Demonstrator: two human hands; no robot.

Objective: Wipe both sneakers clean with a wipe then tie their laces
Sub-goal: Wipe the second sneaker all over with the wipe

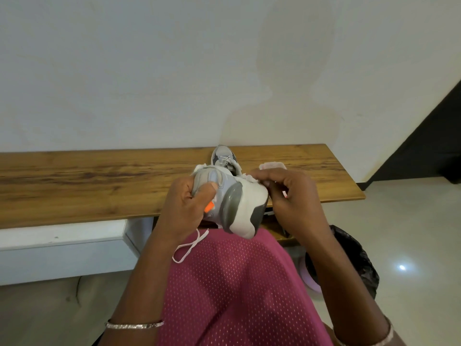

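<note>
The sneaker [232, 196], heel near, is gripped by the left hand [184, 208]; a wipe [250, 178] is pinched against its right side by the right fingers [270, 176].

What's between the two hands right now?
Head view: the grey-and-white sneaker, gripped by the left hand, with the right hand at its other side.

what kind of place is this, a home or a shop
Probably a home, perhaps an entryway, though that's a guess: a wooden countertop against a plain white wall, glossy floor tiles, and a bin lined with a black bag.
</note>
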